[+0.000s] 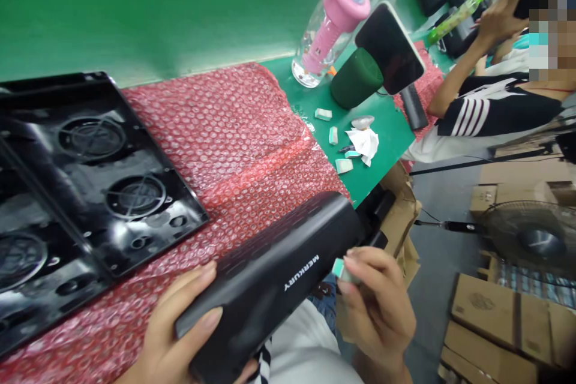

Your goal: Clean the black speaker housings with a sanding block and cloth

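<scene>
The left hand (173, 318) wraps its fingers (198, 279) around a speaker (274, 276); the right hand (382, 306) pinches a block (338, 268) beside it. Work seems begun; what's left doesn't show.

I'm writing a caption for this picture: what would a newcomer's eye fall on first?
Probably the black device marked MERKURY, tilted across the lower middle in the left hand, while the right hand pinches a white-and-green block beside it. Next might come the red bubble wrap spread over the green table, then the pink-lidded bottle standing beyond it, near the top.
</scene>
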A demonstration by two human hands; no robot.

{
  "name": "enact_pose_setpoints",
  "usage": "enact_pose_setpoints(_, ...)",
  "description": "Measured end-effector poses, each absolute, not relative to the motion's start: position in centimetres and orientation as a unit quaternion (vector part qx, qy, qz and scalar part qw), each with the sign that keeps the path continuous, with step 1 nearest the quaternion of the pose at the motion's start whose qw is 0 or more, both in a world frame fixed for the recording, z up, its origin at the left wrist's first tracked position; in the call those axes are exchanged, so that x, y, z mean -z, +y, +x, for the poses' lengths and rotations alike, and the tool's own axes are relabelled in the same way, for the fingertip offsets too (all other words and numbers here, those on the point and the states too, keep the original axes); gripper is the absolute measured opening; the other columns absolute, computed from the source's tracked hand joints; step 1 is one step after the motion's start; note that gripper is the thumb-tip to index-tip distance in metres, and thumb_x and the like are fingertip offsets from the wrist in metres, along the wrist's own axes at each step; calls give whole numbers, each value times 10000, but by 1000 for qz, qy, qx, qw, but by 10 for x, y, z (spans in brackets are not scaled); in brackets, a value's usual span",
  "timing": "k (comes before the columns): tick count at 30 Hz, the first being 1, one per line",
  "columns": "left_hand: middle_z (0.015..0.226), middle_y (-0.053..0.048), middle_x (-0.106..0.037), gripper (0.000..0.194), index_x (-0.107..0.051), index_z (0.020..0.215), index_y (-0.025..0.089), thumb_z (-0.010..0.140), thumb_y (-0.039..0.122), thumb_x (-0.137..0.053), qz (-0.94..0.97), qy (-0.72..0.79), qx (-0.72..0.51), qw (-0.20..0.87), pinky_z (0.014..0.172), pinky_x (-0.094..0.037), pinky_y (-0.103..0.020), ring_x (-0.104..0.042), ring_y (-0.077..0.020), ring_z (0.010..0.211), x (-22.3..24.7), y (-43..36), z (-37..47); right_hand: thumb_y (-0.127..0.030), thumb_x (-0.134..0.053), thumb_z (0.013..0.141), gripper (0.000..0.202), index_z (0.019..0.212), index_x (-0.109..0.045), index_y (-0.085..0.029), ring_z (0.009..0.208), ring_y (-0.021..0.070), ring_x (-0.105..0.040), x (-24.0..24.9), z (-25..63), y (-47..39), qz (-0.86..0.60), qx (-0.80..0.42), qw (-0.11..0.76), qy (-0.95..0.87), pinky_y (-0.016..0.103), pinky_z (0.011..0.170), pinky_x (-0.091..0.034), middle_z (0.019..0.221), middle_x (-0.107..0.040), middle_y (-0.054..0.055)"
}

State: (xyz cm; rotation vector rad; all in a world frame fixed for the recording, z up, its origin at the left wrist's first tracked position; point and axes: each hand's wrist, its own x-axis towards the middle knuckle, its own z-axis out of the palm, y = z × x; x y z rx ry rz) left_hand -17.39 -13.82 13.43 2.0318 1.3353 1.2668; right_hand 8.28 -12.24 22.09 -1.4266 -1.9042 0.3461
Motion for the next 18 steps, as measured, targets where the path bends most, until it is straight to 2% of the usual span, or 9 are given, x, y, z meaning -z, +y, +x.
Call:
enact_pose_setpoints(3,1550,13,-370,949,-344,1495,371,649,323,-770,725,455,-463,230,1062,-501,-492,-508,-285,1312,-138,-136,-173,-47,-502,930,258,1156,-557,-158,1246,244,-559,-217,84,-118,-541,-121,344,-758,489,1141,-389,1231,-617,102)
enact_pose_setpoints(5,1568,22,-337,942,-306,1511,366,685,343,-757,733,451,-452,235,1100,-476,-475,-480,-272,1340,-141,-135,-173,-84,-425,997,190,1152,-510,-153,1262,214,-563,-219,81,-118,-486,-151,322,-799,480,1183,-350,1214,-645,97)
enact_pose_setpoints(8,1580,-8,-319,917,-292,1519,341,722,313,-745,741,440,-450,233,1103,-471,-495,-472,-288,1344,-141,-134,-175,-219,-333,1094,154,1111,-484,-192,1166,134,-633,-225,77,-120,-366,-259,266,-853,360,1121,-464,1070,-709,41)
enact_pose_setpoints(10,1586,-35,-306,937,-274,1527,321,724,261,-752,751,431,-444,229,1096,-474,-506,-467,-302,1347,-140,-134,-177,-248,-356,1094,125,1096,-476,-213,1147,138,-647,-228,76,-122,-350,-280,273,-851,364,1076,-511,1051,-717,27)
enact_pose_setpoints(12,1586,-56,-299,947,-265,1531,303,725,237,-758,758,423,-441,228,1115,-450,-506,-449,-306,1364,-138,-135,-179,-184,-400,1060,103,1116,-484,-202,1205,195,-617,-228,77,-122,-421,-220,308,-824,457,1071,-506,1145,-692,72)
enact_pose_setpoints(14,1578,-78,-310,920,-285,1527,282,736,244,-754,758,416,-448,229,1137,-421,-502,-436,-307,1376,-137,-135,-179,-100,-416,1001,185,1147,-500,-176,1240,243,-589,-225,79,-123,-470,-170,313,-808,532,1068,-481,1195,-667,113)
enact_pose_setpoints(16,1573,-97,-320,901,-297,1524,265,742,252,-745,756,410,-458,224,1137,-415,-500,-440,-310,1372,-136,-135,-179,-67,-436,946,255,1173,-522,-146,1183,254,-615,-220,80,-125,-459,-181,307,-814,521,1025,-506,1147,-673,128)
enact_pose_setpoints(18,1578,-95,-314,908,-288,1527,270,741,252,-742,757,409,-459,220,1127,-428,-498,-447,-311,1366,-136,-134,-178,-66,-492,907,307,1205,-535,-125,1038,238,-655,-215,79,-127,-444,-190,339,-807,459,920,-557,1054,-674,125)
